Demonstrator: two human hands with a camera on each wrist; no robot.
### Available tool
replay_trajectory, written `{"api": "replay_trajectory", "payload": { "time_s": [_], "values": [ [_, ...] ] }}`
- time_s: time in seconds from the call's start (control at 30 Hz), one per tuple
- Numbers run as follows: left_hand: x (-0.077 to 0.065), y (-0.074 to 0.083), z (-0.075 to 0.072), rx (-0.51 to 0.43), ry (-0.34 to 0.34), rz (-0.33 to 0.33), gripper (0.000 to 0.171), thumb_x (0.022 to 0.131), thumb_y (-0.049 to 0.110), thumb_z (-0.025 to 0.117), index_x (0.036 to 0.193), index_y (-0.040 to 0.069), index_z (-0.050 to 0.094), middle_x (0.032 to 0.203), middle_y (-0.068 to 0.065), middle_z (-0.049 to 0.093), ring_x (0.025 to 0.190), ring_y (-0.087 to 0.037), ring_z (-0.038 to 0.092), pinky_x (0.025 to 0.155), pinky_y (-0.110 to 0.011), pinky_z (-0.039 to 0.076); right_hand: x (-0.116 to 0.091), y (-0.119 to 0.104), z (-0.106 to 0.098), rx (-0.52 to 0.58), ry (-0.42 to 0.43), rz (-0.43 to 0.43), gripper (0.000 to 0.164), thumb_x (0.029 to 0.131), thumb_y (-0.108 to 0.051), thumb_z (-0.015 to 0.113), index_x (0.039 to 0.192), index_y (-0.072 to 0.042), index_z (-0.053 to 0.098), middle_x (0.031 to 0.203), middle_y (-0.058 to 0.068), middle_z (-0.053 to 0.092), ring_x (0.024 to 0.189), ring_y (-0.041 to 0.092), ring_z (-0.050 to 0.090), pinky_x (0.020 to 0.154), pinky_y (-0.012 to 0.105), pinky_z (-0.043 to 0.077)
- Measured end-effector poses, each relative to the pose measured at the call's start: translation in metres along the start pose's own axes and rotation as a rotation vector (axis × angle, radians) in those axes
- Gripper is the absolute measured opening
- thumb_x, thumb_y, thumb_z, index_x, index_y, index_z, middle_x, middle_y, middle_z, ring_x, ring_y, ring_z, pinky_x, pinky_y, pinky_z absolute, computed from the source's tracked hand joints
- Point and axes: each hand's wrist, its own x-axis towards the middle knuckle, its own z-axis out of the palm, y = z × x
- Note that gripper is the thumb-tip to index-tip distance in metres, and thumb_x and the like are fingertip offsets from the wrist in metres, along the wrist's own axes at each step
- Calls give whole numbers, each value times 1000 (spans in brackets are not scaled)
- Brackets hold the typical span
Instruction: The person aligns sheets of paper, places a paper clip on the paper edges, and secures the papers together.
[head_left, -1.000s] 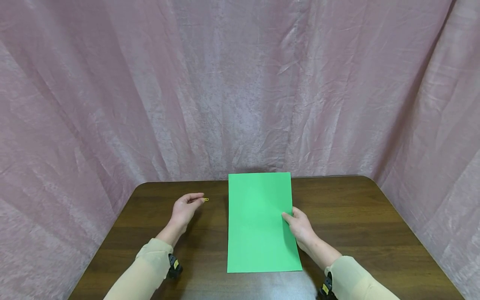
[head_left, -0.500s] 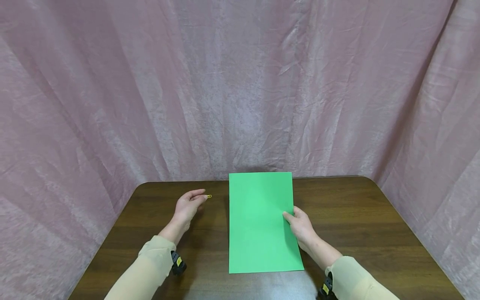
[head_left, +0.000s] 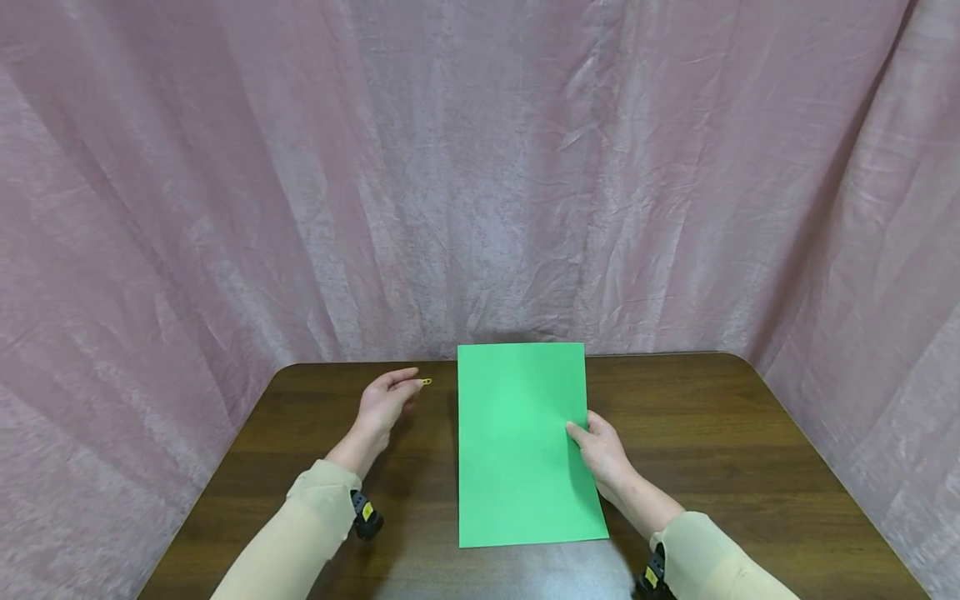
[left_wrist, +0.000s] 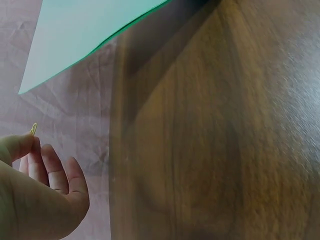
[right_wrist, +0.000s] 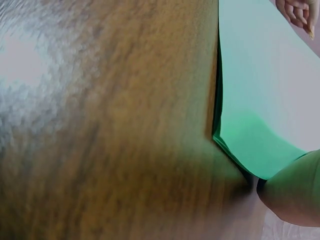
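Observation:
My left hand (head_left: 379,408) pinches a small yellow paper clip (head_left: 427,382) between thumb and forefinger, with the looped end sticking out past the fingertips. In the left wrist view the paper clip (left_wrist: 34,128) points toward a corner of the green paper, a short gap away, while the other fingers curl loosely. My right hand (head_left: 604,457) grips the green paper (head_left: 517,450) by its right edge, thumb on the front and fingers hidden behind. The paper is raised and faces me. Along its lower edge in the right wrist view, the green paper (right_wrist: 260,90) shows more than one layer.
A brown wooden table (head_left: 720,450) with rounded far corners lies under both hands. Pink curtains (head_left: 480,167) hang right behind its far edge and along the sides. Each wrist carries a small black camera, such as the left wrist camera (head_left: 367,516).
My left hand has moved forward and to the right with the paper clip, nearer the paper's upper left corner. The right hand and the paper have barely shifted.

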Motion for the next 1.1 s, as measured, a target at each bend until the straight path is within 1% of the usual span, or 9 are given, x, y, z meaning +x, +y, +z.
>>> {"api": "replay_trajectory", "payload": {
  "time_s": [0.1,0.27,0.33,0.43,0.53,0.67,0.87,1.0,1.1],
  "values": [
    [0,3,3,-12,-3,1,35,96,10,71,130,3,67,106,-6,74,95,-21,65,100,-55,48,0,0,1,2,-1,-6,39,110,-17,49,145,1,49,117,18,65,93,24,67,77,39,56],
    [0,7,9,-25,-10,-6,34,97,11,71,130,3,67,106,-8,73,104,-30,64,98,-53,50,1,0,1,10,2,-7,38,110,-17,49,143,0,51,116,17,66,92,24,67,76,38,56],
    [1,8,11,-19,-7,-4,35,97,11,71,130,3,67,105,-7,73,102,-28,65,93,-47,53,1,0,2,14,3,-7,37,110,-17,49,143,0,51,115,17,67,91,23,67,76,38,56],
    [-1,13,13,-19,-13,-6,36,96,10,71,131,1,66,103,-6,73,91,-17,66,83,-35,56,2,0,2,16,5,-10,36,110,-17,49,142,0,52,113,17,67,90,22,67,75,38,56],
    [-1,12,14,-28,-13,-3,36,96,9,72,130,1,66,101,-4,73,85,-12,65,84,-37,56,2,1,2,15,7,-11,35,110,-16,49,140,1,53,112,16,67,89,22,67,75,37,56],
    [3,8,17,-33,1,-2,34,96,9,72,128,2,67,101,-5,73,85,-13,66,95,-50,52,2,1,3,13,7,-11,35,110,-16,49,140,1,53,112,16,67,89,22,67,75,37,56],
    [5,9,17,-25,3,-15,35,96,11,72,130,3,67,112,-14,73,82,-9,66,96,-50,52,1,0,3,4,12,-14,35,109,-16,50,139,1,54,111,16,67,88,22,66,73,37,55],
    [5,12,17,-21,-2,-23,36,97,13,72,131,4,67,114,-13,72,85,-12,66,100,-53,50,0,0,3,5,8,-18,35,109,-16,50,139,0,54,110,17,66,87,23,66,73,38,55],
    [4,15,18,-17,-6,-27,37,97,14,72,132,4,66,115,-13,72,86,-13,66,97,-50,52,0,0,4,13,2,-23,35,109,-17,50,140,0,54,109,17,67,87,24,67,73,39,56]
  ]
}}
